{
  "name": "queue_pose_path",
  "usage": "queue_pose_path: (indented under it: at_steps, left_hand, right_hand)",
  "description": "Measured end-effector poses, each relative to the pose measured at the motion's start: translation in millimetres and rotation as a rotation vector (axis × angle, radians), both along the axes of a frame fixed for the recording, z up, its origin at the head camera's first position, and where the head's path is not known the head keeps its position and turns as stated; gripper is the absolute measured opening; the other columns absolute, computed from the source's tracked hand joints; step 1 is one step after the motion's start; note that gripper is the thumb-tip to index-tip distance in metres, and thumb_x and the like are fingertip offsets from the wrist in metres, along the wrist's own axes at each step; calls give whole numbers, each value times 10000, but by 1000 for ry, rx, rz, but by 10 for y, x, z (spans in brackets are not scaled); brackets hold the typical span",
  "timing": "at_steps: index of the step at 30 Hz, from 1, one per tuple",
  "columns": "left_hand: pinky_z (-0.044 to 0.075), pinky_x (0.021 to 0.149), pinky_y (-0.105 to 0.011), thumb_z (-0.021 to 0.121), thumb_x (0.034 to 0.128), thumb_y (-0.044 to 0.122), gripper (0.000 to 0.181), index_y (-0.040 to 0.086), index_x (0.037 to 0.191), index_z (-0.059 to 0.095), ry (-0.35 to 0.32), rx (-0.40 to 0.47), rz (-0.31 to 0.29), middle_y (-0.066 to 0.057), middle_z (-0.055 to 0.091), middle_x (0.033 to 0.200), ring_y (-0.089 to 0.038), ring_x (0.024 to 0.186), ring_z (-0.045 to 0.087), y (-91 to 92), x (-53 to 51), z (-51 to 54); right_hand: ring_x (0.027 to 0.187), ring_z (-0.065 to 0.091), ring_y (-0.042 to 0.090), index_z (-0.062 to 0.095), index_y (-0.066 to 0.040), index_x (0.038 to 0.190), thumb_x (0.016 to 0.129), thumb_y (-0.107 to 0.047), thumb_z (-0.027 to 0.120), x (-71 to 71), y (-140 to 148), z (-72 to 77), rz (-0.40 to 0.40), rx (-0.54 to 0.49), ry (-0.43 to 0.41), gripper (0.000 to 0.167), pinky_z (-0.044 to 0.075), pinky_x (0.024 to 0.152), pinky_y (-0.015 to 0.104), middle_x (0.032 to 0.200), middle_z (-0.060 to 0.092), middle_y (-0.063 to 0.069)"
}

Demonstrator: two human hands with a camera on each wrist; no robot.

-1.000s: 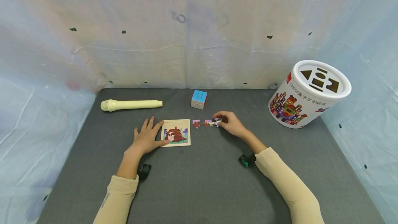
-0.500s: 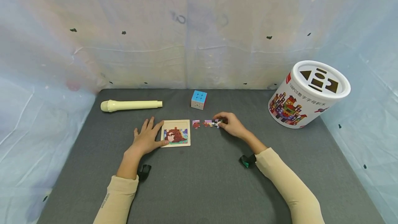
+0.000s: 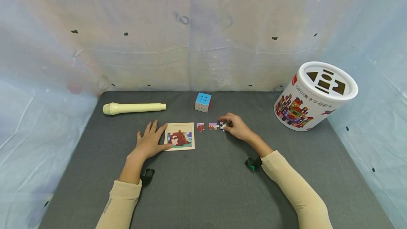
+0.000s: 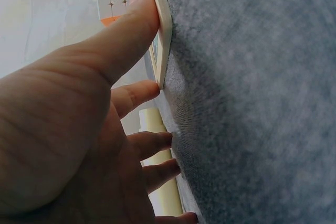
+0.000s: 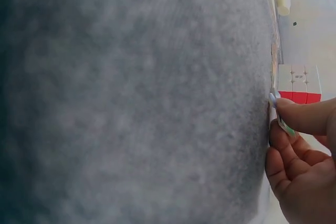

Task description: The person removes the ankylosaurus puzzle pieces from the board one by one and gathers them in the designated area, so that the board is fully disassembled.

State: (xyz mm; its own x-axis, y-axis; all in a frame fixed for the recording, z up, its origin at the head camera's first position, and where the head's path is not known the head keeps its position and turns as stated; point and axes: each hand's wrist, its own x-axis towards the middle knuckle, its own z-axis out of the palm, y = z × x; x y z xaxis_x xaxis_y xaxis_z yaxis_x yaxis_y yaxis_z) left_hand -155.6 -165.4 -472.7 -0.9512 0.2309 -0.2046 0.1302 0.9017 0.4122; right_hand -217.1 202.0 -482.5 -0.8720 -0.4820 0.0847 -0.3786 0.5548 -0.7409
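— Where do we have the thing in hand?

— We see a small black-and-white puzzle piece [image 3: 222, 126] over the far half of the tabletop [image 3: 203, 190], roughly midway between its left and right edges. Our right hand [image 3: 236, 127] pinches it between thumb and forefinger. The right wrist view shows us a thin piece held tilted there; whether it touches the tabletop, we cannot tell.

— And what lies next to it?

— Just to its left we have a pink-and-red piece [image 3: 212, 126]; we cannot tell if the two touch. Then, past a small gap, comes a red-brown piece [image 3: 200, 127], just beside the wooden puzzle frame [image 3: 180, 126].

— What does our left hand [image 3: 149, 145] do?

— It clasps nothing: the fingers spread straight, the thumb pressing the frame's near left corner, the forefinger touching its far left corner. Inside the frame we see a partly filled picture of a brown animal.

— And farther out?

— A cube [image 3: 203, 102] with a blue top sits near the middle of the far edge. A pale yellow toy microphone [image 3: 135, 107] lies by the far left corner, parallel to that edge. A white printed bucket [image 3: 295, 110] stands at the far right corner. Behind the far edge we see a plastic sheet [image 3: 203, 52] with dark specks.
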Motion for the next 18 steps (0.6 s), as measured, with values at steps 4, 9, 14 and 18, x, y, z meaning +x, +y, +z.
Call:
queue_pose_path:
  at_steps: [4, 9, 14, 18]
  left_hand:
    - [45, 1043, -806, 742, 873, 482, 908, 105, 1573, 303, 4, 5, -1, -304, 101, 1613, -523, 1470, 46, -4, -6, -8]
    - [45, 1044, -805, 735, 875, 493, 909, 105, 1573, 302, -2, -1, -1, -306, 101, 1613, -523, 1470, 46, -2, -8, -5]
    - [51, 1043, -806, 736, 876, 488, 904, 102, 1571, 307, 1, -5, 1, -306, 107, 1612, -525, 1469, 51, 0, -4, 6]
    - [53, 1042, -807, 738, 875, 486, 901, 102, 1570, 310, 8, -2, -1, -306, 110, 1612, -526, 1468, 54, -1, -2, 6]
  right_hand:
    - [857, 542, 235, 658, 52, 1184, 877, 57, 717, 9, -14, 7, -16, 20, 24, 313, 467, 735, 352, 1066, 601, 150]
    - [811, 503, 219, 692, 36, 1138, 867, 34, 741, 1, -22, -10, -29, 32, 20, 275, 448, 720, 340, 1016, 581, 118]
    - [794, 484, 206, 698, 32, 1152, 863, 12, 755, -7, -27, -20, -40, 41, 15, 295, 428, 702, 322, 1013, 575, 110]
    - [795, 489, 216, 701, 34, 1159, 863, 8, 757, 3, -32, -11, -47, 47, 18, 302, 421, 697, 320, 1029, 580, 118]
